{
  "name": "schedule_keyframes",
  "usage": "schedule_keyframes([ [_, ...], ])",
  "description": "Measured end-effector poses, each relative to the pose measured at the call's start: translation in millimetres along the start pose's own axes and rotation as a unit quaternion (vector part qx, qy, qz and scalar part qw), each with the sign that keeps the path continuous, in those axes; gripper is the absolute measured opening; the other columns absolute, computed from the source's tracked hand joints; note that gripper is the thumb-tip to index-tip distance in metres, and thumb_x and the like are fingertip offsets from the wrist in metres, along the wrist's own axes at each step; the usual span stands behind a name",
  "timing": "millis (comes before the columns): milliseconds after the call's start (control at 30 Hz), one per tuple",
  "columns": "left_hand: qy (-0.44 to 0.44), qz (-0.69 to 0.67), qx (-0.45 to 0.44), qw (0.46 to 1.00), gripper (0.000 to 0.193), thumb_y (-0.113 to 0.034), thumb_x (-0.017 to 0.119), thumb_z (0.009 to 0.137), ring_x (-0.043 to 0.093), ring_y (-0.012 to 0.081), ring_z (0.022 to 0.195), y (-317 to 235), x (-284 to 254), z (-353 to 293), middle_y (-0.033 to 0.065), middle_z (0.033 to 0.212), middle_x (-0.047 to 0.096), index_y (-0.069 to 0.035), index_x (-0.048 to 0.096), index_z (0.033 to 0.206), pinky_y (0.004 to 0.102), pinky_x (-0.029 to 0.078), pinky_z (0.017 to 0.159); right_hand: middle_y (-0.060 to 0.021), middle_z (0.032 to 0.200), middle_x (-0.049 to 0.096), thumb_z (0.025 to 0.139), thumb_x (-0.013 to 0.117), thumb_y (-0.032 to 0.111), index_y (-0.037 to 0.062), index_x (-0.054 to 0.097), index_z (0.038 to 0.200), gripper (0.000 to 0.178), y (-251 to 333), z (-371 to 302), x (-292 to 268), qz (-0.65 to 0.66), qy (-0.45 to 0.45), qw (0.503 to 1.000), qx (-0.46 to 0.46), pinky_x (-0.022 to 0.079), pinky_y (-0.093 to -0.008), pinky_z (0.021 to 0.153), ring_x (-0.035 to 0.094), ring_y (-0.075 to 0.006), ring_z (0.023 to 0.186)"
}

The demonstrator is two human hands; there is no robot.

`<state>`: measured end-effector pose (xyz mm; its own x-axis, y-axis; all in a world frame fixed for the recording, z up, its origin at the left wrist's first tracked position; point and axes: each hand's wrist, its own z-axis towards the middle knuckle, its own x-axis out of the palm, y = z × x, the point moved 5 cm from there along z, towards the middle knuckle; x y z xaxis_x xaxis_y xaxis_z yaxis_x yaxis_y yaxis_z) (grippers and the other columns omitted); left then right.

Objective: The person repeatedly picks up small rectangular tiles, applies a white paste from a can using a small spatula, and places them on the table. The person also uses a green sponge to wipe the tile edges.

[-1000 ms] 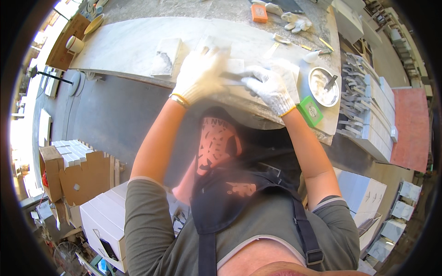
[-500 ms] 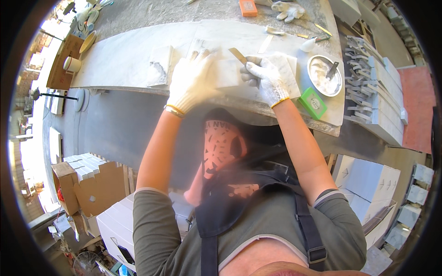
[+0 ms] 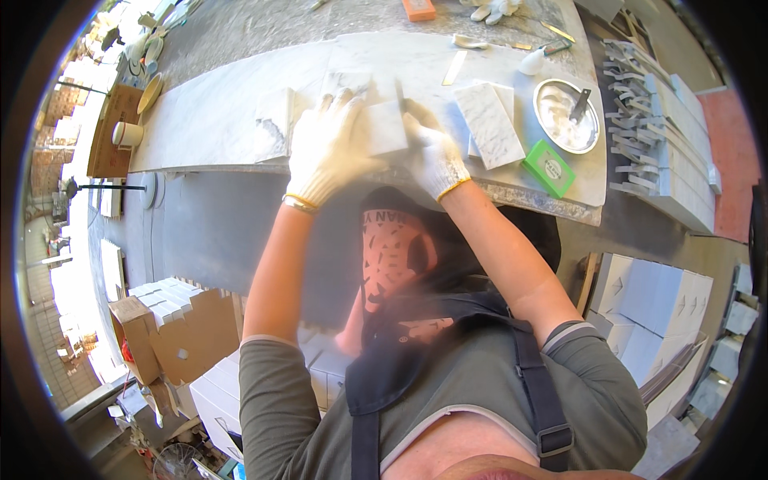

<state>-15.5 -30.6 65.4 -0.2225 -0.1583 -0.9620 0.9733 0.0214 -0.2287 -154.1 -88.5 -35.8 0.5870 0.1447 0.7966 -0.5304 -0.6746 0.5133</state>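
Note:
My left hand, in a white knit glove, is at the left side of a white marble tile, fingers bent over it and thumb blurred along its near edge. Against the tile's right edge, my gloved right hand grips a thin metal scraper blade, now nearly upright and smeared by motion. Left of my left hand lies another tile with a rough grey patch. Two overlapping marble tiles rest to the right of my right hand.
A round tin of white paste with a dark-handled spatula stands at the right, beside a green box. Farther back are a white bottle, an orange box and loose gloves. The stone slab's front edge is near my forearms.
My right hand has moved left with the scraper, from above the overlapping tiles to the marble tile's right edge. The blade has turned upright. My left hand stays by the tile.

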Motion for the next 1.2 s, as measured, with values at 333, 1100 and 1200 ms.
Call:
schedule_keyframes([
  [333,0.014,0.015,-0.002,1.000,0.103,-0.045,0.096,0.056,0.052,0.0376,0.137,-1,-1,0,0.0148,0.147,0.060,-0.006,0.059,0.144,0.0493,0.042,0.114,-0.0202,0.146,0.055,0.109,0.051,0.019,0.0000,0.036,0.159,0.056,4,4,2,-0.061,0.008,0.997,-0.041,0.053,-0.0486,0.104,0.058,-0.0324,0.130],
  [1100,-0.015,-0.005,0.004,1.000,0.101,-0.044,0.096,0.053,0.055,0.0380,0.134,-5,-2,4,0.0174,0.145,0.061,-0.004,0.061,0.139,0.0470,0.046,0.113,-0.0147,0.127,0.062,0.109,0.051,0.015,-0.0020,0.044,0.153,0.048,-6,-19,-1,-0.014,-0.012,1.000,-0.006,0.059,-0.0403,0.087,0.070,-0.0283,0.105],
  [1200,-0.014,0.005,-0.002,1.000,0.102,-0.043,0.097,0.052,0.055,0.0382,0.134,-3,-1,4,0.0174,0.145,0.060,-0.004,0.061,0.139,0.0470,0.046,0.112,-0.0143,0.126,0.062,0.108,0.054,0.014,0.0009,0.046,0.153,0.047,-8,-20,-9,-0.015,0.015,1.000,-0.008,0.056,-0.0375,0.092,0.067,-0.0251,0.113],
])
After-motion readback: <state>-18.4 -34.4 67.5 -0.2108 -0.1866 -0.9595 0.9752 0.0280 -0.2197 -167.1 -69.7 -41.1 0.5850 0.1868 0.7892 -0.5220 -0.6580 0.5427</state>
